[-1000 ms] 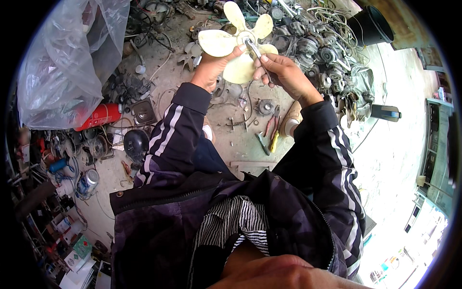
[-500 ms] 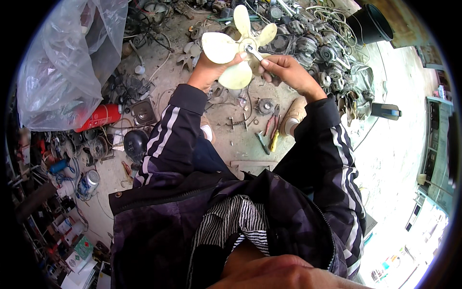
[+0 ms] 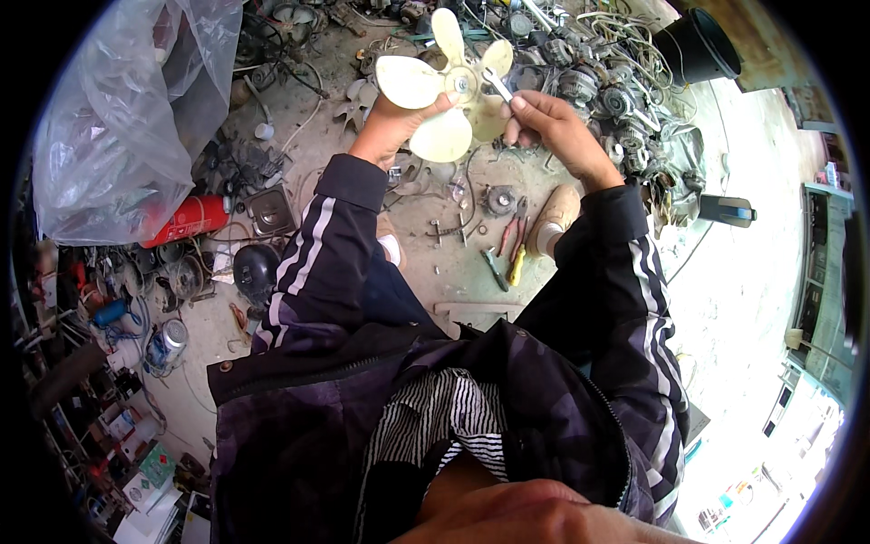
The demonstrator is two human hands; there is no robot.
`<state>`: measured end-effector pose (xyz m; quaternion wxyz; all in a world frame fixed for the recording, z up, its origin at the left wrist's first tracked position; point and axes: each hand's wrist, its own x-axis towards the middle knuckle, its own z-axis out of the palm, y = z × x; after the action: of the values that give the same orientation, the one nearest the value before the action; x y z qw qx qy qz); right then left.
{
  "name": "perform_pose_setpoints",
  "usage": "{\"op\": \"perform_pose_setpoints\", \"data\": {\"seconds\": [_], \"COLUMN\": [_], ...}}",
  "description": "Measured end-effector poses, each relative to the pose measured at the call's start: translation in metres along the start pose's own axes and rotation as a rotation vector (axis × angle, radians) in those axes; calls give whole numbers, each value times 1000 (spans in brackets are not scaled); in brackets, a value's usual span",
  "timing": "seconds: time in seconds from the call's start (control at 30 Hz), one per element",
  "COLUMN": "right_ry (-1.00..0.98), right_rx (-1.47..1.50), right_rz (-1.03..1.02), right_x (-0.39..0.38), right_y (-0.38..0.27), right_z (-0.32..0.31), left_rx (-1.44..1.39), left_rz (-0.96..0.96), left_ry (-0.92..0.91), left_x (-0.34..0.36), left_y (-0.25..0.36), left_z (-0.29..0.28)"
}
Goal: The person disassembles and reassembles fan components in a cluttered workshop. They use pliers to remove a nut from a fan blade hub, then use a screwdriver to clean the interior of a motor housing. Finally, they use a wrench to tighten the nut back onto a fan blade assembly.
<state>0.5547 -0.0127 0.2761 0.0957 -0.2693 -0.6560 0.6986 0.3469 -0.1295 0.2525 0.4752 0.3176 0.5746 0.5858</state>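
Observation:
A pale cream fan blade (image 3: 441, 136) with several broad vanes is held up in front of me. My left hand (image 3: 399, 120) grips it from the left, the thumb lying near its hub; most of the fingers are hidden behind the vanes. At the hub's centre a metal nut (image 3: 461, 85) shows. Pinched in my right hand (image 3: 549, 127) is a small silver open-ended wrench (image 3: 497, 83). Its jaw is off the nut, to the right of the hub and in front of a vane.
Between my feet lie pliers (image 3: 517, 236), a yellow-handled tool (image 3: 517, 267), a green-handled tool (image 3: 495, 270) and a small motor part (image 3: 501, 199). Motors (image 3: 580, 86) and cables are heaped at the far right, near a black bucket (image 3: 711, 45). A red cylinder (image 3: 195, 220) lies left.
The wrench has come off the nut at the hub and moved right with my right hand. The fan blade has shifted slightly left in my left hand.

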Motion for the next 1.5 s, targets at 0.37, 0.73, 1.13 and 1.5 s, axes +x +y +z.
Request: {"op": "perform_pose_setpoints", "data": {"seconds": [0.37,0.73,1.13,1.5], "right_ry": [-133,-124,53,43], "right_rx": [224,216,-396,-99], "right_rz": [85,179,-85,-56], "right_x": [4,3,9,5], "right_y": [6,5,17,12], "right_z": [19,25,-4,-2], "left_rx": [-90,-74,310,-43], "left_rz": [21,52,157,-16], "left_ry": [44,15,-51,-27], "left_x": [1,-1,-1,1], "left_y": [-8,-7,-1,2], "left_z": [7,11,-4,-2]}}
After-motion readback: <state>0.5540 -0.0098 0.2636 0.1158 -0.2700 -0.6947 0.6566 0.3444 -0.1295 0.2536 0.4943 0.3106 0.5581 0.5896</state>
